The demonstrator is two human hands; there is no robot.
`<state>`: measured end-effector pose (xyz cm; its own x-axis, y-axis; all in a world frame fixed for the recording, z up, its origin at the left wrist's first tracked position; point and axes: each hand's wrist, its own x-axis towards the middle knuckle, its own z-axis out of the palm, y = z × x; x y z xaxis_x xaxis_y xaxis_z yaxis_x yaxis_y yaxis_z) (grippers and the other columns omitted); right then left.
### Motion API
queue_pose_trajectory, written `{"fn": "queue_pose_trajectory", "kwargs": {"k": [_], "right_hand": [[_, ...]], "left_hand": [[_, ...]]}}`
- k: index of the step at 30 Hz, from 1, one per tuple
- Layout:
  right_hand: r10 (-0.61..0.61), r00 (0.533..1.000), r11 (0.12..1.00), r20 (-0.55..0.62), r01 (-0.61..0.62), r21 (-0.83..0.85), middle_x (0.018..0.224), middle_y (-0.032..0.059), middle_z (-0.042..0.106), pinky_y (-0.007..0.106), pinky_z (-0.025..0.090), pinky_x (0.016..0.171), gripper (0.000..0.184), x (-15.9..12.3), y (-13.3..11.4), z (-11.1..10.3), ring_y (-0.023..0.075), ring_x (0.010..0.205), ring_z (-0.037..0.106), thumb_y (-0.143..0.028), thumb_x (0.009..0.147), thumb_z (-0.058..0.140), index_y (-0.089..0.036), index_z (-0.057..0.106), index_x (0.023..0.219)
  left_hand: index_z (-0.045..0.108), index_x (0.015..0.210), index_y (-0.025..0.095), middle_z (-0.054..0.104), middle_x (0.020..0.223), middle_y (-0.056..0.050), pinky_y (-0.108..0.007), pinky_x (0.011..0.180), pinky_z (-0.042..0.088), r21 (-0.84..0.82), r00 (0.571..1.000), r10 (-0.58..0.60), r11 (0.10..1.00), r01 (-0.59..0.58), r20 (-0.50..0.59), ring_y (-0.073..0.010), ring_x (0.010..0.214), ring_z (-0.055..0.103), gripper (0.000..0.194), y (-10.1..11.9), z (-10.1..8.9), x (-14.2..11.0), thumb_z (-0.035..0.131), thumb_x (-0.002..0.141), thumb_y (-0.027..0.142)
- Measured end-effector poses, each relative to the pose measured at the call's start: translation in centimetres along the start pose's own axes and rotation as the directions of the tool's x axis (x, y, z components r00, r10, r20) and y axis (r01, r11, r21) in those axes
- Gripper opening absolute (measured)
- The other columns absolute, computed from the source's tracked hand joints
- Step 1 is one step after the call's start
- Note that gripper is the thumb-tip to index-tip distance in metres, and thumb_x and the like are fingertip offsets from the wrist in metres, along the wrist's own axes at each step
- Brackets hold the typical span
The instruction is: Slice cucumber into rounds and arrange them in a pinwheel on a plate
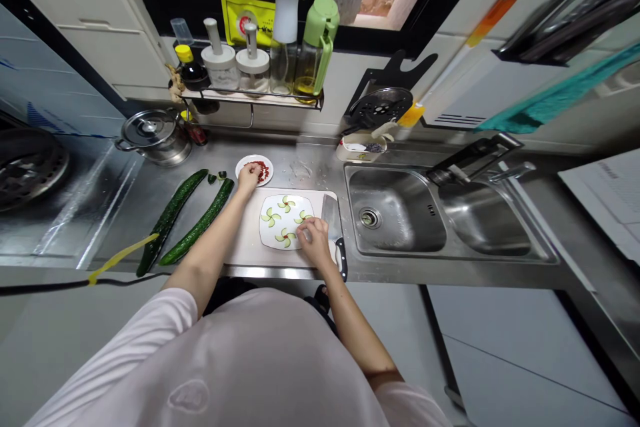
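Note:
My left hand reaches over a small white dish of small red pieces, its fingertips pinched together among them. What those fingers hold is too small to tell. Over the right edge of a white square plate, my right hand has its thumb and forefinger closed in a pinch beside a cucumber-slice pinwheel. Anything in that pinch is hidden. Several such pinwheels with red centres lie on the plate. Beneath it is a cutting board, with a knife along its right side.
Two long cucumbers and small cut ends lie left of the board. A lidded pot stands behind them. To the right is a double sink. A rack holds bottles and jars above the counter.

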<state>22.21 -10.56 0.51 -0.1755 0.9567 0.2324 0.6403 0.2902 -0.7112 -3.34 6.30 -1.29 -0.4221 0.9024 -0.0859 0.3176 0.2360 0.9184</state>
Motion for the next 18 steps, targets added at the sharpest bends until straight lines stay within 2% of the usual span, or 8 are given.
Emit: {"fn": "queue_pose_trajectory", "kwargs": {"k": [5, 10, 14, 18], "right_hand": [[-0.017, 1.0, 1.0, 0.011, 0.017, 0.008, 0.102, 0.0077, 0.056, 0.042, 0.036, 0.099, 0.013, 0.6, -0.5, 0.1, 0.0251, 0.108, 0.044, -0.026, 0.086, 0.054, -0.022, 0.066, 0.083], [-0.062, 0.998, 0.998, 0.019, 0.061, 0.017, 0.101, 0.0072, 0.056, 0.041, 0.036, 0.098, 0.012, 2.1, -1.4, 0.0, 0.0252, 0.107, 0.044, -0.026, 0.086, 0.054, -0.023, 0.066, 0.083], [-0.104, 0.995, 0.994, -0.011, 0.104, 0.025, 0.101, 0.0075, 0.057, 0.04, 0.036, 0.098, 0.014, 4.3, -2.5, -0.3, 0.0248, 0.107, 0.044, -0.027, 0.088, 0.052, -0.022, 0.066, 0.085], [-0.142, 0.989, 0.989, -0.034, 0.143, 0.04, 0.099, 0.007, 0.058, 0.039, 0.036, 0.097, 0.016, 6.4, -4.0, -0.7, 0.024, 0.105, 0.045, -0.028, 0.09, 0.051, -0.022, 0.065, 0.088]], "left_hand": [[0.062, 0.079, 0.014, 0.065, 0.075, -0.002, -0.027, 0.077, 0.048, -0.264, 0.996, -0.083, 0.961, 0.085, 0.019, -0.013, 0.074, 0.06, 0.011, 1.0, -0.1, -1.9, 0.059, 0.077, 0.025], [0.061, 0.076, 0.015, 0.064, 0.075, -0.001, -0.028, 0.079, 0.047, -0.394, 0.998, -0.041, 0.917, 0.058, 0.052, -0.0129, 0.073, 0.059, 0.013, 2.0, -0.7, -4.4, 0.065, 0.073, 0.027], [0.062, 0.079, 0.015, 0.065, 0.079, -0.002, -0.027, 0.08, 0.045, -0.32, 0.995, 0.092, 0.945, -0.072, 0.048, -0.0132, 0.076, 0.059, 0.01, 2.9, -1.4, -7.0, 0.06, 0.077, 0.025], [0.062, 0.083, 0.017, 0.066, 0.081, -0.002, -0.026, 0.073, 0.044, -0.12, 0.96, 0.267, 0.959, -0.255, 0.09, -0.0136, 0.073, 0.057, 0.012, 3.8, -2.3, -9.8, 0.056, 0.081, 0.027]]}}
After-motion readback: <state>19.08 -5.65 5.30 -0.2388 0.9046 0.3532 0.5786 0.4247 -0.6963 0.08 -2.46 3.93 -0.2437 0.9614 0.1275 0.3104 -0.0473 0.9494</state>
